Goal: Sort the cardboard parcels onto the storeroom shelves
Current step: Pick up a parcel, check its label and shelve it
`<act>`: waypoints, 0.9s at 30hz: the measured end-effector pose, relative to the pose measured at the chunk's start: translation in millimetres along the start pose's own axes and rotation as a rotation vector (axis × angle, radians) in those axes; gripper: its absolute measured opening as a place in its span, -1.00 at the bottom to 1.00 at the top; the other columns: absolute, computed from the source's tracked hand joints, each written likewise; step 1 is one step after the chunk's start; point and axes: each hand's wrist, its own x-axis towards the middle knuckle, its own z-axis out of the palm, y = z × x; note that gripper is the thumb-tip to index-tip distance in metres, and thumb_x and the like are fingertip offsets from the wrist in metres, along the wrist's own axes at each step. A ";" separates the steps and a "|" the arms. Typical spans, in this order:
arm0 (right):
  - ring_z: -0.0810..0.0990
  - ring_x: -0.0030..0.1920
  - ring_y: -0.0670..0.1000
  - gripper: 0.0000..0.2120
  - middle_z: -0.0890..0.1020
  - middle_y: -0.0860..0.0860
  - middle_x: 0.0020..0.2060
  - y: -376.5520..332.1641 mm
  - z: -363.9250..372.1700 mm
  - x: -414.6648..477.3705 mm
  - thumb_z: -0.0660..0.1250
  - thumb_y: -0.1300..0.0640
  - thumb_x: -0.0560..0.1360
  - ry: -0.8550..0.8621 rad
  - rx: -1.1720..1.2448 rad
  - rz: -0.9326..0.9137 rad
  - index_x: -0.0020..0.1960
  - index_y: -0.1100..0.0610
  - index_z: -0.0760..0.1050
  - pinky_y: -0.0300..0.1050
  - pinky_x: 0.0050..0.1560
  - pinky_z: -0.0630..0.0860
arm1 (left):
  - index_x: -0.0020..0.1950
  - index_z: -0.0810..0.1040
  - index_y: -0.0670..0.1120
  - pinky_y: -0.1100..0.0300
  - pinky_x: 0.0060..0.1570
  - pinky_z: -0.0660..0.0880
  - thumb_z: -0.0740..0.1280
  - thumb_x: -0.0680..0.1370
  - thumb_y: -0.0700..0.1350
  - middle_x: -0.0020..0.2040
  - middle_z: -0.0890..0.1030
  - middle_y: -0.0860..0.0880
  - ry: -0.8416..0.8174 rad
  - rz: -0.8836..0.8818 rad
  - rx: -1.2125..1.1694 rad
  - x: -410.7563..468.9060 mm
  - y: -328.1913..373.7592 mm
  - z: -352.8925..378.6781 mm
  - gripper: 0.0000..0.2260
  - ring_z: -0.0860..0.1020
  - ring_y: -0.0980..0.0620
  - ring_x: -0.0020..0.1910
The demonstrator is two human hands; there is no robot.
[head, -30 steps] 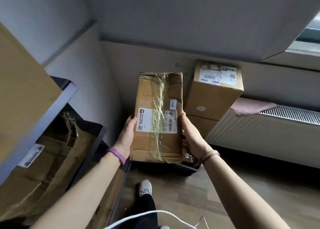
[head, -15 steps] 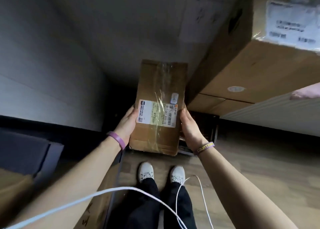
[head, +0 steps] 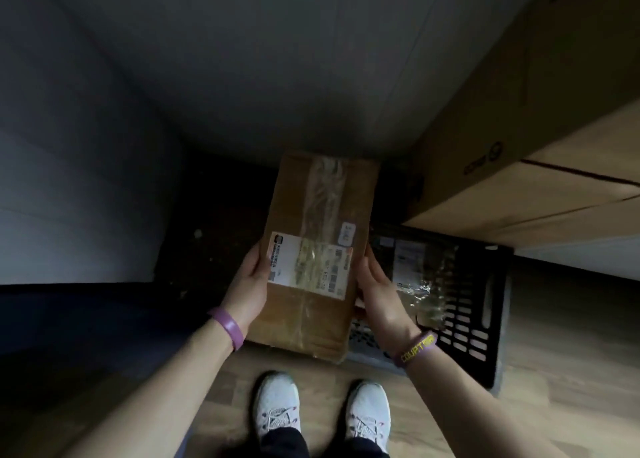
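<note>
Both hands (head: 251,284) flanking parcel (head: 313,249)

Dim indoor storeroom corner, parcel-handling spot. Pale wood-look laminate floor (head: 554,405) meets plain grey painted walls (head: 242,59). Big brown cardboard cartons (head: 540,139) stacked at right edge, one with a black printed logo. Black slotted plastic crate (head: 474,305) sits on the floor below them, holding a film-wrapped labelled packet (head: 412,270). Brown taped cardboard parcel with white shipping label (head: 311,256) in view, typical of mail storage. Dark shelf edge (head: 69,305) at left.
</note>
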 end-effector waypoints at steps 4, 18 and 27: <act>0.43 0.39 -0.04 -0.55 0.46 -0.06 0.40 33.8 2.5 11.1 0.03 -0.10 0.66 0.110 -0.107 -0.068 0.53 -0.11 0.20 0.06 0.44 0.34 | 0.44 0.30 0.20 0.21 0.15 0.37 0.11 0.65 0.02 0.24 0.48 0.14 0.026 0.017 0.057 11.4 -24.1 -0.5 -0.66 0.47 0.14 0.17; 0.55 0.27 0.12 -0.59 0.55 0.08 0.31 49.6 17.2 76.4 0.05 -0.03 0.67 0.232 -0.248 0.066 0.47 0.05 0.35 0.10 0.28 0.48 | 0.43 0.37 0.01 0.27 0.27 0.27 0.24 0.55 -0.30 0.42 0.36 -0.01 0.111 0.307 0.566 33.5 -33.4 2.0 -0.53 0.37 0.02 0.37; 0.51 0.29 0.10 -0.60 0.53 0.03 0.32 -18.9 29.1 16.9 0.12 -0.01 0.65 0.183 -0.485 -0.094 0.46 0.04 0.31 -0.12 0.15 0.44 | 0.39 0.41 0.07 0.56 -0.06 0.34 0.24 0.61 -0.15 0.04 0.46 0.31 0.029 0.169 0.279 -10.1 25.1 -6.8 -0.65 0.41 0.45 -0.05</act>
